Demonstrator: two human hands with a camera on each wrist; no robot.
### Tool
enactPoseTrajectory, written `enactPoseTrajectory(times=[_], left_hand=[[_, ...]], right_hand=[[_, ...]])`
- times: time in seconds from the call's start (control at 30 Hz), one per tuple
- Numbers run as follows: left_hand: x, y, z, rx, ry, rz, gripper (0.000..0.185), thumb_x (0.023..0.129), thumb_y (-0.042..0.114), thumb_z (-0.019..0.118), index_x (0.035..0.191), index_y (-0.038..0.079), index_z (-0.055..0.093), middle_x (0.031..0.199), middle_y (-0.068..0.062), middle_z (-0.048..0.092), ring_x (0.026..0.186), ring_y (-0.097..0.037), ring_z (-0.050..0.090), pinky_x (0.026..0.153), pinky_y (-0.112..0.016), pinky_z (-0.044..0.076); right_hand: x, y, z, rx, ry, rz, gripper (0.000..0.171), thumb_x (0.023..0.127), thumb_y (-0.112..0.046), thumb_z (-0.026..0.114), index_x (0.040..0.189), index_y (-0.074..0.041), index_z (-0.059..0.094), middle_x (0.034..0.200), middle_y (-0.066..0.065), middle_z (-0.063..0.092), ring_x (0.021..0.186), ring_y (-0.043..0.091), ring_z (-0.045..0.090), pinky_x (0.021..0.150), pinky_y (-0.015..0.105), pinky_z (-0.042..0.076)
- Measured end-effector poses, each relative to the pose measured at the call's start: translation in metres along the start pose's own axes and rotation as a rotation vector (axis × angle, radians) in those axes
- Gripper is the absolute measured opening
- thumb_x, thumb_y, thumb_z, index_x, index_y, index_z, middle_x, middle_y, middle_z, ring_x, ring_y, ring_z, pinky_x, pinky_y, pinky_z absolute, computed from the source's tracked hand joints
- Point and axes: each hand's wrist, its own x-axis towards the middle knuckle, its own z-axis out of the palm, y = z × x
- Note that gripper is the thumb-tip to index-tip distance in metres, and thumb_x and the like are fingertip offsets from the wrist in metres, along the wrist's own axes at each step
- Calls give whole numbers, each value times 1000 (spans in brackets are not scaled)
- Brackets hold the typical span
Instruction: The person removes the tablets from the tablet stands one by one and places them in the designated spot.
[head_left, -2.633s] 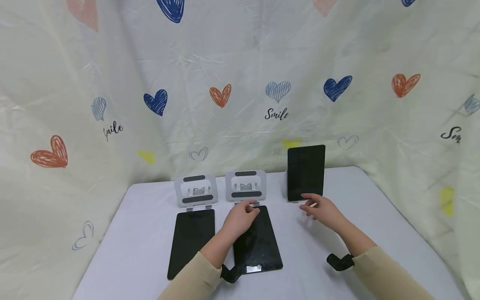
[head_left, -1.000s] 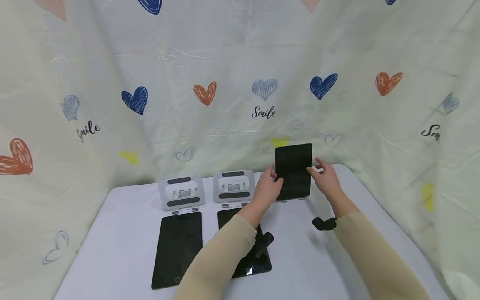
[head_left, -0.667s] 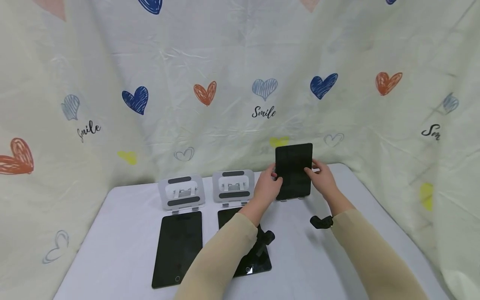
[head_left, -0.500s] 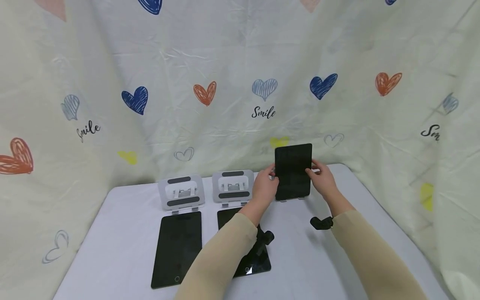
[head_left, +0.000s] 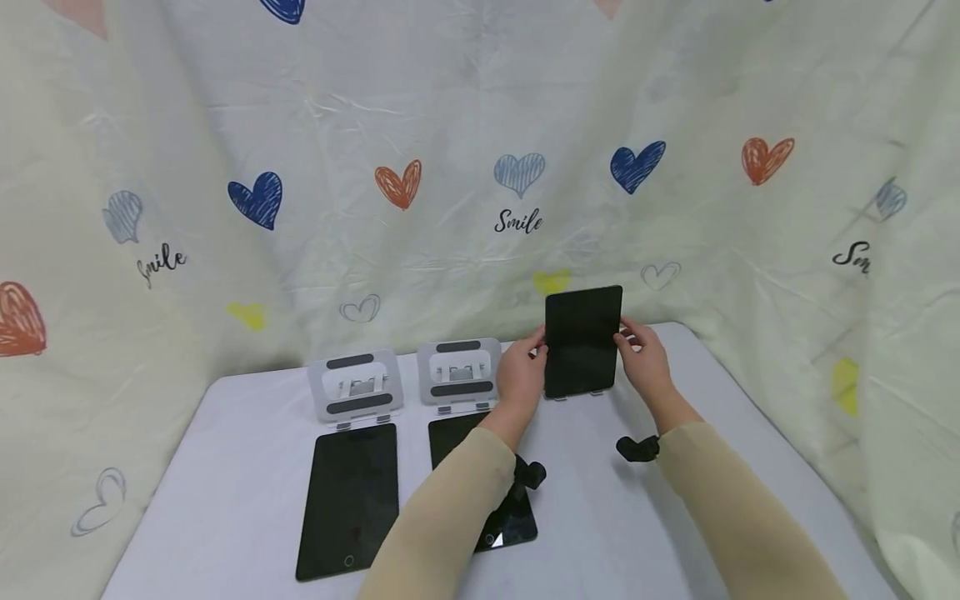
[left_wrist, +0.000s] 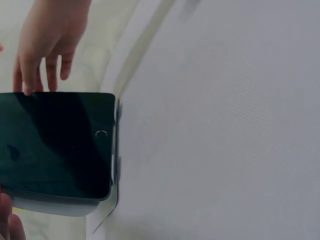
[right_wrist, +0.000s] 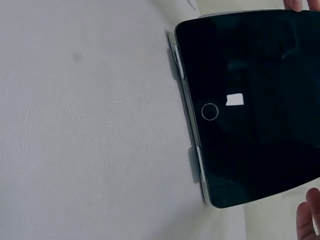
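Observation:
A black tablet (head_left: 582, 342) stands upright on a stand at the back right of the table. My left hand (head_left: 521, 375) holds its left edge, thumb on the front. On the opposite edge my right hand (head_left: 641, 357) pinches it. The left wrist view shows the tablet (left_wrist: 55, 145) with its home button by the stand's lip, and the right hand's fingers (left_wrist: 42, 45) touch its far edge. In the right wrist view the tablet (right_wrist: 250, 100) fills the right side, its lower edge seated in the stand.
Two empty grey stands (head_left: 354, 385) (head_left: 459, 372) sit to the left of the upright tablet. A tablet (head_left: 348, 500) lies flat before the left stand; another flat tablet (head_left: 450, 433) is partly hidden under my left forearm. A heart-print sheet (head_left: 480, 167) hangs behind the white table (head_left: 247, 433).
Both hands left the flat middle tablet and the table and reached back to the upright tablet. They closed on its two side edges and stay there.

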Motion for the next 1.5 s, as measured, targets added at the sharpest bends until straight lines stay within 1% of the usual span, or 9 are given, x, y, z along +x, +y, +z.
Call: enactPoseTrajectory(times=[0.17,0.37,0.47,0.63,0.87,1.03,1.13,1.27,1.5], left_hand=[[-1,-1,-2,-14,41,17,35,96,26,67,130,36,66,104,10,72,86,-9,63,70,-26,50],[-3,-2,-1,-52,38,25,34,96,26,67,129,33,67,104,11,72,87,-8,63,72,-26,51],[-4,-3,1,-72,43,28,34,96,24,68,128,32,68,105,10,72,90,-9,64,76,-26,52],[-4,-5,3,-111,60,34,33,94,22,70,126,30,70,104,8,72,92,-10,64,79,-26,53],[-10,-1,-2,-170,73,66,32,94,21,70,125,29,70,102,6,71,88,-11,63,75,-24,52],[-15,2,-7,-210,91,78,31,94,20,70,124,28,71,100,7,71,88,-9,62,76,-24,52],[-19,4,-11,-241,84,97,32,94,19,70,125,28,70,101,8,71,89,-9,62,76,-24,52],[-22,5,-14,-271,66,101,34,94,19,70,127,30,69,100,9,70,89,-9,61,74,-24,52],[-28,0,-20,-259,4,67,36,95,21,68,130,31,65,99,10,69,87,-9,59,73,-23,51]], right_hand=[[0,-1,3,22,48,36,39,103,-15,55,139,-1,55,119,23,60,109,39,56,90,42,43],[-3,-4,2,97,53,114,41,104,-18,54,142,-5,54,123,21,60,108,29,57,77,16,45],[-5,-3,2,147,42,155,42,104,-20,53,144,-7,52,124,19,60,103,18,57,72,9,44],[-6,-3,0,204,44,176,43,103,-21,56,144,-9,53,126,17,60,93,3,54,73,10,45],[-9,-11,-10,243,60,139,42,101,-20,60,140,-5,57,124,20,60,84,-6,54,70,10,46],[-13,-17,-19,251,44,103,43,100,-20,62,138,-3,57,121,21,61,80,-6,55,68,11,46],[-15,-19,-22,246,34,97,43,99,-21,62,138,-3,57,116,14,61,78,-5,56,67,13,46],[-19,-20,-27,232,-3,105,45,100,-24,60,140,-4,56,110,5,59,79,4,57,66,17,47],[-28,-22,-35,178,-98,126,46,102,-29,57,143,-7,54,118,13,58,76,17,56,63,21,46]])
